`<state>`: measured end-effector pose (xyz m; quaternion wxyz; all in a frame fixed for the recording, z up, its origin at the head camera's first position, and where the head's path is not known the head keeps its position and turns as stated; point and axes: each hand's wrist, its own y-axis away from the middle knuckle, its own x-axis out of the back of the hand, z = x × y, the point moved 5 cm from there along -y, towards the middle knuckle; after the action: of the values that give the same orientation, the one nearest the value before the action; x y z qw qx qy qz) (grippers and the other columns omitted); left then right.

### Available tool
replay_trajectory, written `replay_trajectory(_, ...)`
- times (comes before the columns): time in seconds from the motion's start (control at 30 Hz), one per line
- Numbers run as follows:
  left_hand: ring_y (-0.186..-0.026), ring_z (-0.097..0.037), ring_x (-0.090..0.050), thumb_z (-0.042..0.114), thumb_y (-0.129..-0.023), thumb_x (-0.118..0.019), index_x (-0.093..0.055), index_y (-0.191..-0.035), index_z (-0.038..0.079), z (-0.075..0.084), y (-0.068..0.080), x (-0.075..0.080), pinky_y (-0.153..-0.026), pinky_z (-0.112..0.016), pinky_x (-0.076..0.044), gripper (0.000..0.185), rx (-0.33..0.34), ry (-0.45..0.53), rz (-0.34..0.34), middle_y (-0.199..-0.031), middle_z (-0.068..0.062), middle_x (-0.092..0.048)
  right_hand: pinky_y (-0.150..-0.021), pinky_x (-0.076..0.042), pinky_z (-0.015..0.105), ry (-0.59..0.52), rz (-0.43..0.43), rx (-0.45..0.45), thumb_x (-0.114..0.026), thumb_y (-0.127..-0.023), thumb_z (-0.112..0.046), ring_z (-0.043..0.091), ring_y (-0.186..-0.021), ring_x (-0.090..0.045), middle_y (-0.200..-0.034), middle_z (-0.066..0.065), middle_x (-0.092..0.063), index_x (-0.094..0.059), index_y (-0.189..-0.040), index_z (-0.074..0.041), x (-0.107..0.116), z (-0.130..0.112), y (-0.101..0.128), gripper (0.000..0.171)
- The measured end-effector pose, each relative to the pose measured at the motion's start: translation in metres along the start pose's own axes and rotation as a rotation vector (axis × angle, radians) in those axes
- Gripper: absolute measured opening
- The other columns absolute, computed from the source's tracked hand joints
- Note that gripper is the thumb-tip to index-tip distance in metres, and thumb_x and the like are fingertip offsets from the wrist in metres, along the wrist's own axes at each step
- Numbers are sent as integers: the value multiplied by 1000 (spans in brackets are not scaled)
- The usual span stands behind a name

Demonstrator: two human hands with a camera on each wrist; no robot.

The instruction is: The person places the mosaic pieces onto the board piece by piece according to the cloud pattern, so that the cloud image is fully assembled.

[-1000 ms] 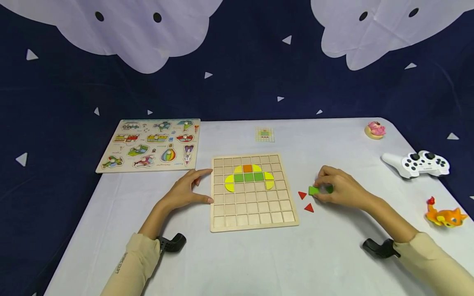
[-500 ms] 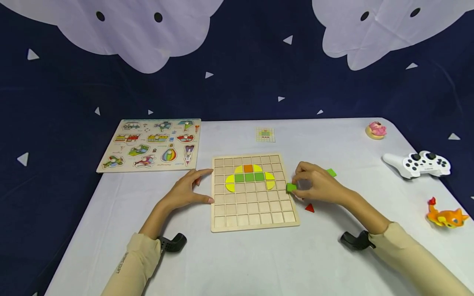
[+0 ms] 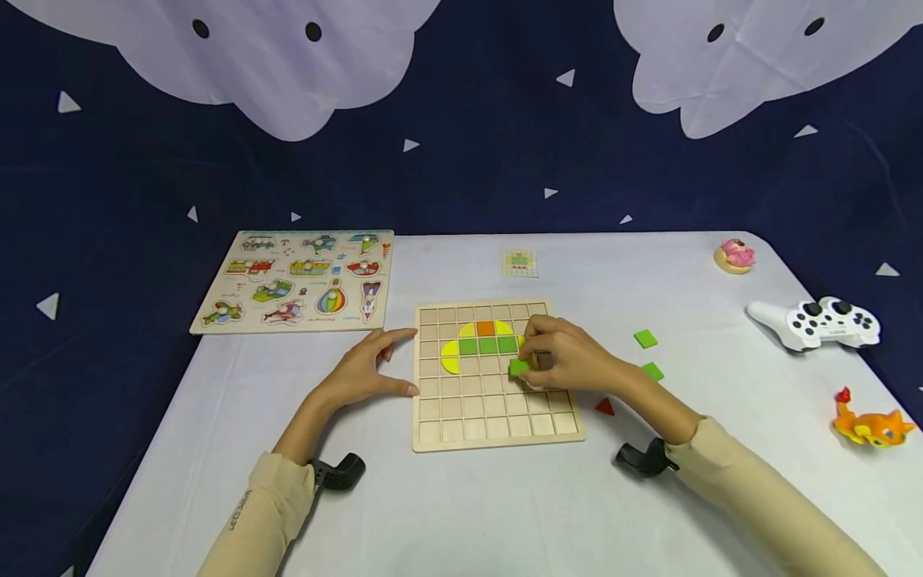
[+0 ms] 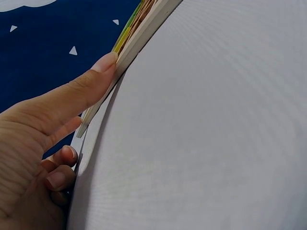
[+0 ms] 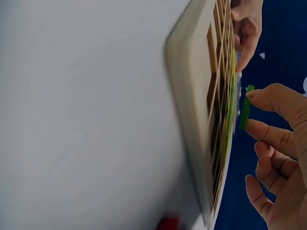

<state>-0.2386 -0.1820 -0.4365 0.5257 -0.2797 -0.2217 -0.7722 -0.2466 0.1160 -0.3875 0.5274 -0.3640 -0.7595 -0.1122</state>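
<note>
A green square tile is pinched in the right hand above the grid board; it is best lowered flat into one cell while the board is steadied by the spread left hand.

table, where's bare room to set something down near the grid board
Bare patches: the table strip in front of the grid board between both sleeves, and behind it beside the small pattern card. Crowded: right of the board, with green squares, a red triangle and the right hand.

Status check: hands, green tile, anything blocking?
Left hand steadies grid board. Right hand pinches green tile above board. Nothing blocking.
</note>
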Motion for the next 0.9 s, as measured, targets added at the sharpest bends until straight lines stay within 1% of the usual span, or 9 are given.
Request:
replay_trajectory(0.27,-82,-19,-38,36,-66,-92,-52,-144,18,0,0,0,-73,-35,-30,90,-4,10,1,-92,-4,-41,-80,-43,33,28,-38,27,-83,-77,-24,11,-83,-47,-91,-3,-56,-78,-88,-11,-12,-16,-24,18)
replay_trajectory(0.43,-81,-18,-37,38,-66,-92,-52,-145,19,-1,0,-1,-72,-35,-30,91,-10,-4,4,-92,-3,-41,-78,-41,32,51,-60,38,-81,-79,-25,12,-82,-47,-91,-2,-56,-78,-88,-12,-19,-21,-35,16)
replay_trajectory(0.73,-82,-18,-38,38,-66,-93,-52,-144,19,-2,-1,-1,-73,-35,-30,91,-12,-11,6,-92,-3,-41,-79,-43,32,145,-53,111,-79,-83,-28,12,-83,-47,-91,-2,-55,-75,-87,-12,-29,-27,-45,17)
replay_trajectory(0.9,-82,-18,-39,38,-66,-92,-52,-145,19,-2,-1,0,-73,-35,-30,91,-13,-16,7,-92,-3,-41,-78,-43,32,118,-55,131,-77,-86,-24,14,-86,-46,-93,0,-55,-70,-86,-10,-33,-30,-46,15)
